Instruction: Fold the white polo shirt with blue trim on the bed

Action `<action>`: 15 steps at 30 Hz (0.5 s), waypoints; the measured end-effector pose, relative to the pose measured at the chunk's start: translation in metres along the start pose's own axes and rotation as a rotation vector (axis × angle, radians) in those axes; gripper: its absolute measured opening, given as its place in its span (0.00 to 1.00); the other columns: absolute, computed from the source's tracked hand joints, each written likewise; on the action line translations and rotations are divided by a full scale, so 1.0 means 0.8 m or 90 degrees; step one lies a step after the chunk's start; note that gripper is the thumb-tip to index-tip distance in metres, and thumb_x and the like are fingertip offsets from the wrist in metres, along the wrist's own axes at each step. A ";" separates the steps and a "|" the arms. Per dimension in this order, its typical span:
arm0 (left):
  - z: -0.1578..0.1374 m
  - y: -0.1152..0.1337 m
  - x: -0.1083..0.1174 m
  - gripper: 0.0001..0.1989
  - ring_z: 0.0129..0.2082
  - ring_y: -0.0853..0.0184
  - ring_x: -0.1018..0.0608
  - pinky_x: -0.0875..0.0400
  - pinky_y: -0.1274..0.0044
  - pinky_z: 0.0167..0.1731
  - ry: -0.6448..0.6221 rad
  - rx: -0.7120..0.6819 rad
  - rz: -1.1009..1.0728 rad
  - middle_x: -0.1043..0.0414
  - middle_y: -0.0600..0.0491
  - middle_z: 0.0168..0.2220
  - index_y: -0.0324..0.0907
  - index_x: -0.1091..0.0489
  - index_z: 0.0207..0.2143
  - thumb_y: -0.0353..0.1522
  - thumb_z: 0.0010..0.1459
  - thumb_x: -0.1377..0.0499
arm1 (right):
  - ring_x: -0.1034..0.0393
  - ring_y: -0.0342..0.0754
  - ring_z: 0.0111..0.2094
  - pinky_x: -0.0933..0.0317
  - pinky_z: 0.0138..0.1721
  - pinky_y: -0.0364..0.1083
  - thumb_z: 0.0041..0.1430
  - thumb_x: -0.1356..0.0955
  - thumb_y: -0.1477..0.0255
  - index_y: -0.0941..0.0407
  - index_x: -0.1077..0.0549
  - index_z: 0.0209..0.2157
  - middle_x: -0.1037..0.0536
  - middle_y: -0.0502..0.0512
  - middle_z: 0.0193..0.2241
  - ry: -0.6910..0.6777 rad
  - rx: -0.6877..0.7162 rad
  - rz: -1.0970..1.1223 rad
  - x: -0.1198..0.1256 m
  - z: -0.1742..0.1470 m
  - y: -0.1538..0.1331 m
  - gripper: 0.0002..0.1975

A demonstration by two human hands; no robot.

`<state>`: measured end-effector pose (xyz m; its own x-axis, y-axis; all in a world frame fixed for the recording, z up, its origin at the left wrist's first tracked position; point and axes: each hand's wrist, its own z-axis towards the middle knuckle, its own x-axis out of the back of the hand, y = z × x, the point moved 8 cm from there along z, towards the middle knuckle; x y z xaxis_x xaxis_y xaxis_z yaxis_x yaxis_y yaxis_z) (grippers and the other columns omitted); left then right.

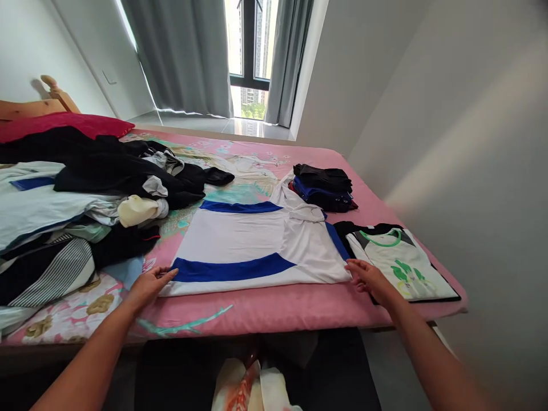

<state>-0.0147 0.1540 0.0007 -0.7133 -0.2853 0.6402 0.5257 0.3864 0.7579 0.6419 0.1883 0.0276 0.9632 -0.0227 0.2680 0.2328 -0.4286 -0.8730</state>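
Hands are lying flat and released at the two near corners of a white shirt with blue bands (252, 245), which is spreading face down across the middle of the bed (274, 311). The left hand (148, 285) is touching the shirt's hem corner at about eight o'clock, fingers extended and gripping nothing. The right hand (370, 278) is pressing lightly at the four o'clock corner, also open, its fingertips sitting just beside a folded white top with green print (402, 262) at three o'clock.

A heap of unfolded clothes (72, 211), dark and pale mixed, is crowding in from nine to ten o'clock, with a red pillow (64, 123) behind it. A small stack of folded dark garments (323, 185) is sitting at one o'clock, touching the shirt's far sleeve. Curtains (184, 51) are hanging at twelve o'clock.

Several slips look possible here. The shirt's near edge is lying close to the bed's front edge, so a pull toward the body could be dragging the slippery fabric off the mattress. The right hand, working so near the green-print top, could be nudging it out of its fold. The loose heap is leaning toward the shirt, and any tug on the left side could be catching a stray sleeve. The collar area is already rumpling, which could be spoiling a clean crease.
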 end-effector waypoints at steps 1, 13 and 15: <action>0.000 -0.009 -0.001 0.25 0.26 0.63 0.26 0.35 0.76 0.25 -0.029 0.012 0.009 0.26 0.52 0.25 0.40 0.27 0.29 0.51 0.34 0.36 | 0.36 0.36 0.22 0.42 0.18 0.37 0.47 0.31 0.58 0.56 0.36 0.49 0.31 0.60 0.50 -0.015 0.007 -0.025 -0.005 -0.005 0.013 0.29; -0.049 0.006 0.002 0.24 0.13 0.76 0.44 0.54 0.81 0.14 -0.164 0.095 -0.098 0.45 0.62 0.15 0.41 0.36 0.21 0.50 0.34 0.35 | 0.32 0.44 0.23 0.45 0.16 0.39 0.45 0.31 0.58 0.55 0.32 0.34 0.27 0.49 0.25 0.020 0.030 -0.182 -0.010 0.008 0.044 0.18; -0.055 0.005 0.001 0.23 0.13 0.76 0.45 0.55 0.81 0.14 -0.160 0.099 -0.130 0.46 0.63 0.14 0.42 0.36 0.24 0.51 0.36 0.36 | 0.29 0.45 0.24 0.44 0.17 0.39 0.46 0.31 0.57 0.54 0.34 0.36 0.27 0.49 0.26 -0.019 0.014 -0.104 -0.016 0.005 0.052 0.20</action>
<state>0.0077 0.1165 0.0096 -0.8986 -0.1528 0.4112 0.2969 0.4781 0.8266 0.6397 0.1746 -0.0137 0.9158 0.0722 0.3951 0.3890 -0.4042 -0.8278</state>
